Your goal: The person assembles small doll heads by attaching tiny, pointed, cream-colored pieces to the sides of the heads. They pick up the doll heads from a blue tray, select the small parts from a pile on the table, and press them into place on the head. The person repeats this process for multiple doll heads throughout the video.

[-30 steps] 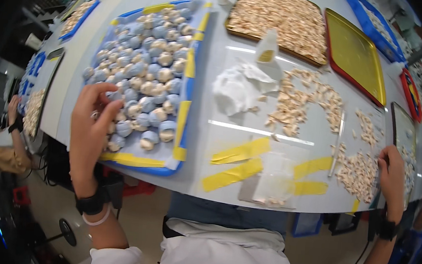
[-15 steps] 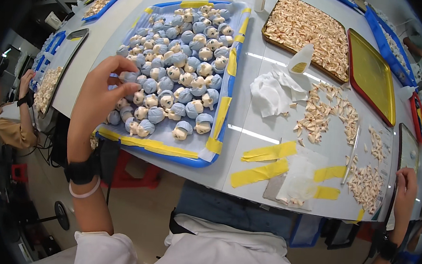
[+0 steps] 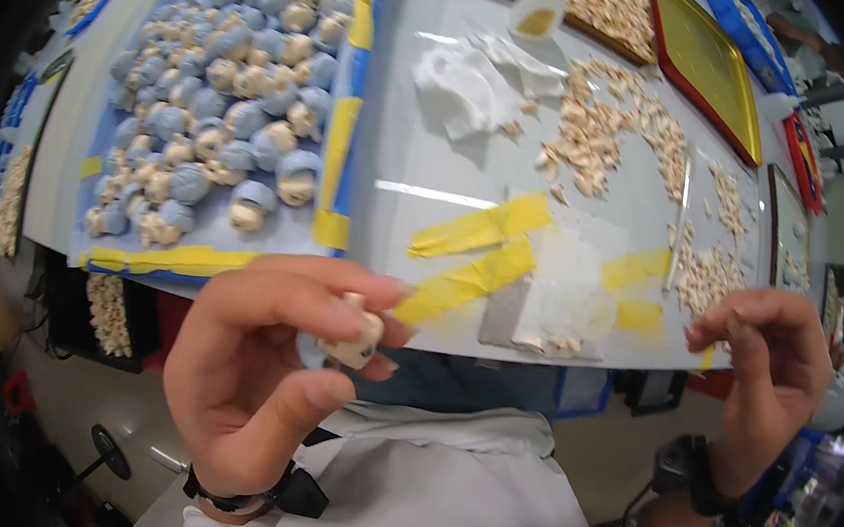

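Note:
My left hand [image 3: 241, 378] is closed around a small doll head [image 3: 363, 344], cream with a light blue cap, in front of the table edge. Its thumb and fingers grip the head from both sides. My right hand [image 3: 779, 370] is raised by the table's right front edge, fingers curled together in a pinch. Whatever it holds, if anything, is too small to make out. Closest to it lies a pile of small cream pieces [image 3: 710, 281]. Several similar blue-capped heads [image 3: 188, 183] fill the blue tray [image 3: 348, 172] at the left.
Yellow tape strips [image 3: 481, 224] and a white sheet [image 3: 563, 311] lie at the table's front. Behind them are crumpled tissue [image 3: 462, 91], a white bottle [image 3: 540, 11] and more cream pieces [image 3: 588, 143]. A thin rod [image 3: 685, 211] and a gold tray [image 3: 705, 72] are further right.
My left hand has left the tray, bringing a doll head back toward my body. My right hand has come up and inward from the table's right edge, its fingers curled. The view has shifted.

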`<state>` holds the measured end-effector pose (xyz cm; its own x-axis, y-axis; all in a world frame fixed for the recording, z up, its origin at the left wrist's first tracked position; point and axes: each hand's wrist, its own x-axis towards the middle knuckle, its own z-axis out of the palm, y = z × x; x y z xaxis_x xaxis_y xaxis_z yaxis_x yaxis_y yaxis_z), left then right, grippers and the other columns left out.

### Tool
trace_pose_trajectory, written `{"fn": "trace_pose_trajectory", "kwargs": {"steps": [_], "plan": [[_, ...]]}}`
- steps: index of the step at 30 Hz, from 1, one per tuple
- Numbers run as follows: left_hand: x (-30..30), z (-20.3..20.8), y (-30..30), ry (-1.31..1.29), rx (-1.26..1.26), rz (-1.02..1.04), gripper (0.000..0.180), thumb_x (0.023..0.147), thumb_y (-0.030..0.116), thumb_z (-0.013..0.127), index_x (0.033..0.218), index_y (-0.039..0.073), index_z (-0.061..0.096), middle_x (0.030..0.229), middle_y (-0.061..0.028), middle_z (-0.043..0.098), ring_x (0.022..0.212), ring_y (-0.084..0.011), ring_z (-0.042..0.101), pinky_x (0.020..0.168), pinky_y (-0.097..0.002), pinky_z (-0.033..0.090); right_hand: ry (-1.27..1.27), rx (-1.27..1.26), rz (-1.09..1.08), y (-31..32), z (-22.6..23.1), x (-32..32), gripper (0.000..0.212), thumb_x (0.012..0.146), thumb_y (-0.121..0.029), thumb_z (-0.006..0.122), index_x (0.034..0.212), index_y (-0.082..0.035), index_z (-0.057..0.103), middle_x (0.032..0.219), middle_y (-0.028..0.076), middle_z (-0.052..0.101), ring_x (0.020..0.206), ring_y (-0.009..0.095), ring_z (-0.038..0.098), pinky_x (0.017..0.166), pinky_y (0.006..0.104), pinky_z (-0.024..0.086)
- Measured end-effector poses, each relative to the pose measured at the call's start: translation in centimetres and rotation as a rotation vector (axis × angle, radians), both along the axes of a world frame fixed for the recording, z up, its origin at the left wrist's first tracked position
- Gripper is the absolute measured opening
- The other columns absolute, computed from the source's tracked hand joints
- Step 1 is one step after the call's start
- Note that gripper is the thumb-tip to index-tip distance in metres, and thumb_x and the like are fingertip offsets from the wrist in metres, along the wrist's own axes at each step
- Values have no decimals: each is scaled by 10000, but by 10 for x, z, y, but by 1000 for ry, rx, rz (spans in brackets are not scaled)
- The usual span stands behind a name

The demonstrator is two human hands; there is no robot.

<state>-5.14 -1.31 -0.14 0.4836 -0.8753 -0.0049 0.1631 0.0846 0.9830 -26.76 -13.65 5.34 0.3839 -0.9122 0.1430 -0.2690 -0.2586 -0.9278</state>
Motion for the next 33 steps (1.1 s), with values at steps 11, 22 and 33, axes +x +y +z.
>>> {"fn": "trace_pose_trajectory", "kwargs": {"steps": [11,22,33], "plan": [[-33,-15,-8,372,-16,-102,447,724,203,726,997,-18,449,888,-150,519,721,-196,597,532,-218,504,284,-157,163,-7,-5,23,148,674,114,585,789,23,559,842,98,538,790,159,516,733,249,398],[-30,-31,-9,265,-156,-284,387,734,157,716,987,-15,480,953,-197,540,701,-218,602,542,-257,489,520,-350,327,-13,-13,38,160,571,66,622,695,-7,553,751,63,458,715,164,446,663,245,344],[-39,-24,-9,244,-141,-371,417,729,80,697,1077,-45,504,992,-207,539,828,-233,597,727,-293,498,92,-74,299,19,-15,18,170,722,-121,690,734,-81,525,788,57,442,702,108,417,643,197,323]]}}
